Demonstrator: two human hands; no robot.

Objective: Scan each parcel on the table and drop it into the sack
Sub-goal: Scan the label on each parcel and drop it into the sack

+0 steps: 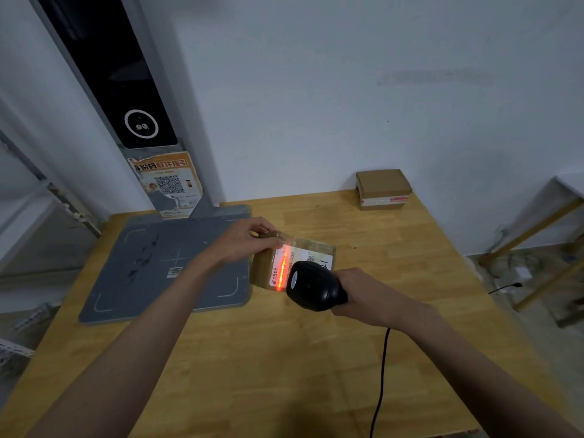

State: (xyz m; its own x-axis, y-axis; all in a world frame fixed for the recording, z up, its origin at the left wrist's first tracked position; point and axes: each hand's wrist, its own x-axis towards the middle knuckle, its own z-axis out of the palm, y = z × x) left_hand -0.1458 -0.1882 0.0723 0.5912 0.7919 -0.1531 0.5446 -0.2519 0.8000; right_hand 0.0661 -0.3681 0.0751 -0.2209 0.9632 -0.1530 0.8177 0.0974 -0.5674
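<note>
Head view: at left we see the grey pad (164, 267), then our left hand (243, 240) pinching the parcel's (292, 259) far left corner, holding it on the table (316, 358) just right of the pad. Its long axis runs left to right, label up. Our right hand (363, 295) grips the scanner (313, 286) just beside it, red beam across the label. A second box (383, 188) sits far right; no sack is visible.

Left hand (245, 241) extended forward, fingers curled, gripping. Right hand (360, 292) fisted, gripping, forearm angled inward.
</note>
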